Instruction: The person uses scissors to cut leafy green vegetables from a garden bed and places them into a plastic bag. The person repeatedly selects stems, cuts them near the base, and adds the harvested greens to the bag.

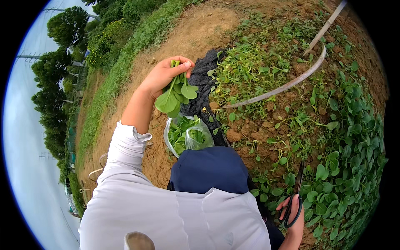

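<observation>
My left hand [170, 73] pinches a small bunch of leafy greens [172, 97] by the stems, leaves hanging down. Just below that bunch, a clear plastic bag [200, 137] stands on the soil with its mouth spread, and cut greens [179, 134] fill it. At the lower right, my right hand [292, 211] grips the black handles of a pair of scissors [298, 184]. Their dark blades point away from me among low leafy plants [325, 187]; whether the blades touch a stem cannot be made out.
A bent bamboo strip [284, 87] arches over the bed, and a straight pole [326, 26] slants in at the top right. Black netting [203, 81] lies bunched along the bed's edge. Pulled or thinned plants [247, 65] cover the far soil. Dry ground [193, 34] and a grass strip [131, 53] lie leftward.
</observation>
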Tool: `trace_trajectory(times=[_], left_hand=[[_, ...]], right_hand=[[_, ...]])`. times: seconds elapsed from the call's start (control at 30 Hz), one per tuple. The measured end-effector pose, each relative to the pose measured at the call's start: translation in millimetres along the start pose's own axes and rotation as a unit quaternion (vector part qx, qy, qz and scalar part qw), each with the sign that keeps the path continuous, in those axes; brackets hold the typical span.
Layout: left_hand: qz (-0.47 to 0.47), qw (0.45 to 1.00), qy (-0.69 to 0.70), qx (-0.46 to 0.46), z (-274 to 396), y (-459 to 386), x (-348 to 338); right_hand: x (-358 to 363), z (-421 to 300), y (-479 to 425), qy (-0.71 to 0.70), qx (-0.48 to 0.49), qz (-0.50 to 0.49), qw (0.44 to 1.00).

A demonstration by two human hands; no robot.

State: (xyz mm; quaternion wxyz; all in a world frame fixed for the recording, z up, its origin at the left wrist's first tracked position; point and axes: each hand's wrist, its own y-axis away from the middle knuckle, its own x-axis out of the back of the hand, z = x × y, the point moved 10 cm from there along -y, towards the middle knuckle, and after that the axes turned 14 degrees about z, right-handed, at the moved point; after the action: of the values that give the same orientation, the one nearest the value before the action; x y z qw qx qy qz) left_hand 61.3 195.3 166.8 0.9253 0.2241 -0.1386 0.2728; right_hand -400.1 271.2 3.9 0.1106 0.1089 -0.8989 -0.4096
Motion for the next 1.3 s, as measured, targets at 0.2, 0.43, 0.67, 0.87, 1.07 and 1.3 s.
trace_trajectory(times=[0.2,0.43,0.67,0.87,1.07,1.3], left_hand=[[-0.030,0.975,-0.032,0.218,-163.9,48.9,70.0],[0.162,0.907,-0.300,0.248,-333.4,41.9,92.8],[0.202,0.830,-0.463,0.238,-413.8,67.5,96.6],[0.241,0.809,-0.530,0.081,-341.2,38.3,115.2],[0.113,0.882,-0.451,-0.077,-283.5,43.5,80.0],[0.039,0.895,-0.443,-0.040,-267.1,38.3,21.0]], right_hand=[[-5.5,9.0,-8.6,0.011,-0.005,0.018,1.000],[-16.1,15.6,-9.5,0.036,-0.040,0.007,0.999],[-23.3,27.6,-8.6,0.042,-0.063,0.013,0.997],[-29.1,25.4,-10.8,0.038,-0.060,0.022,0.997],[-31.0,25.2,-10.4,0.050,-0.061,0.032,0.996],[-30.2,24.9,-10.3,0.049,-0.057,0.028,0.997]])
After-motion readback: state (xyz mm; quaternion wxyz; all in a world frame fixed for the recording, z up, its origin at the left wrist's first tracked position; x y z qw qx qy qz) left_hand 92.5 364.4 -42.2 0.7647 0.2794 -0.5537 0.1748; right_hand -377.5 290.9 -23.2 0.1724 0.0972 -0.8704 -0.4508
